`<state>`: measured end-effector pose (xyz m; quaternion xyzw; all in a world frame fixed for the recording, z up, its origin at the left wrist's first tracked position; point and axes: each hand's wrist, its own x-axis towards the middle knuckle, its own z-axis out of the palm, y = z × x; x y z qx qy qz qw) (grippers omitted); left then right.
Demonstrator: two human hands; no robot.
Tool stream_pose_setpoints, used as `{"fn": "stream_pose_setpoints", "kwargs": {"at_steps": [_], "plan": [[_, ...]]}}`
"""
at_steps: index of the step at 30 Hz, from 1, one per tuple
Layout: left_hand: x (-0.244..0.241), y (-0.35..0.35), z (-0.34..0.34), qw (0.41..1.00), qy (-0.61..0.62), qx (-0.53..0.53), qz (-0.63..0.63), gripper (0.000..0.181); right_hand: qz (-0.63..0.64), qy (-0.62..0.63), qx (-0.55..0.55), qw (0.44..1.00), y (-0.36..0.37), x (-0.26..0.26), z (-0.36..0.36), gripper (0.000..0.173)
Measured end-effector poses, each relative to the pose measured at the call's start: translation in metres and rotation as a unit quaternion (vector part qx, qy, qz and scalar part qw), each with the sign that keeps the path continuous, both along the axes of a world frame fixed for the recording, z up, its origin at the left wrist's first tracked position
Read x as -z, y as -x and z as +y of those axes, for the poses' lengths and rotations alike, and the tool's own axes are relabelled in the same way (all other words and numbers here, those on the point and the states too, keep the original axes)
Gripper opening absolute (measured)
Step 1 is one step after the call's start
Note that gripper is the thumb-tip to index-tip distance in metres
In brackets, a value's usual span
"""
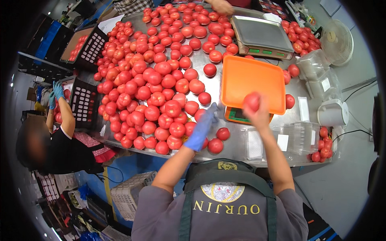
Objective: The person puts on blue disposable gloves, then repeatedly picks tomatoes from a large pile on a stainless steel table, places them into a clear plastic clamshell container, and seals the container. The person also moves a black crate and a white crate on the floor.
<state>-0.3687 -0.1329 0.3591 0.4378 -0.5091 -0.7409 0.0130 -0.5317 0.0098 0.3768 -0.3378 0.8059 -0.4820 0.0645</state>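
Many red tomatoes [151,112] lie heaped on a metal table. My right hand [259,113], bare and blurred, holds one tomato [252,101] over the front part of an orange tray [253,79]. The tray sits on a small digital scale [236,115], and nothing else lies on it. In a blue glove, my left hand [203,125] is at the right edge of the heap, beside a tomato partly hidden behind it; its fingers are blurred. Two loose tomatoes [216,145] lie just right of my left wrist.
Clear plastic boxes [298,138] and a white container [331,112] stand at right, near a fan [336,42]. A larger scale [261,34] is behind the tray. Black crates [84,104] line the left edge, where a gloved co-worker [60,141] stands. Another person's hand [222,6] reaches in at the top.
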Motion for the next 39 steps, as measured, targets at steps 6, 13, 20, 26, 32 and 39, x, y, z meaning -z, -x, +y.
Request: {"fn": "stream_pose_setpoints", "kwargs": {"at_steps": [6, 13, 20, 26, 32, 39], "plan": [[0.06, 0.018, -0.102, 0.808, 0.586, -0.019, 0.06, 0.054, 0.089, -0.093, -0.006, 0.992, 0.09, 0.034, -0.024, 0.061], [0.048, 0.034, -0.13, 0.64, 0.712, 0.287, -0.027, 0.068, 0.154, 0.003, -0.112, 0.982, -0.005, 0.002, -0.003, 0.03], [0.057, 0.054, -0.143, 0.705, 0.638, 0.301, -0.078, 0.045, 0.017, -0.036, -0.204, 0.978, -0.062, 0.016, 0.017, 0.014], [0.009, 0.031, -0.074, 0.968, 0.178, 0.008, 0.178, 0.062, 0.121, 0.014, -0.148, 0.981, -0.057, -0.018, -0.012, 0.042], [-0.002, 0.006, -0.017, 0.983, 0.045, 0.025, 0.178, 0.069, 0.156, -0.011, -0.195, 0.968, -0.045, -0.009, -0.052, 0.061], [0.043, -0.036, -0.082, 0.606, 0.752, 0.244, -0.085, 0.052, 0.164, -0.143, -0.108, 0.97, 0.052, -0.013, -0.104, 0.063]]}}
